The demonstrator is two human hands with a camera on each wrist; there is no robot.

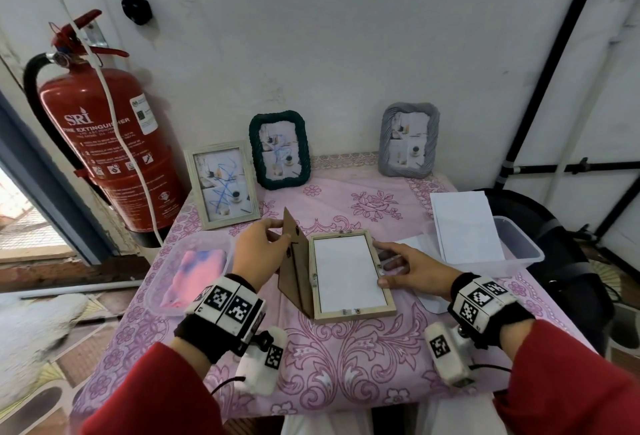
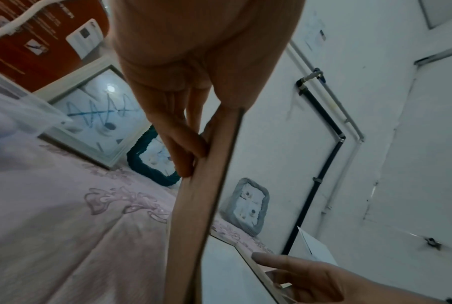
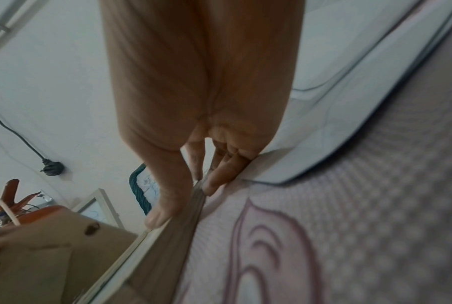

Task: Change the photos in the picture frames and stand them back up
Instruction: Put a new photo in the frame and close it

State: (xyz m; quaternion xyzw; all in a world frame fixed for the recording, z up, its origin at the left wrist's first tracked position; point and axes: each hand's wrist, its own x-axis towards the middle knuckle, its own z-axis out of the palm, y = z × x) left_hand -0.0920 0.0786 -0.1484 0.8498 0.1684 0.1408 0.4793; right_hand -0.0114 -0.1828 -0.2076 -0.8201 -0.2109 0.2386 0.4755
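**One frame open, three standing**

Head view: on the tabletop (image 1: 346,365) we see a wooden frame (image 1: 351,313) lying face down, a white sheet (image 1: 348,270) in its recess. Our left hand (image 1: 258,247) pinches the backing board (image 1: 294,261), raised on edge beside it; our right hand (image 1: 412,266) rests straight-fingered on the frame's right rail. Three frames stand behind; two show scribbled photos, so we judge most swaps remain.

Left wrist: fingers (image 2: 185,148) and thumb clamp the board (image 2: 201,195).

Right wrist: fingertips (image 3: 162,216) press the rail (image 3: 178,236). Closing and standing come next.
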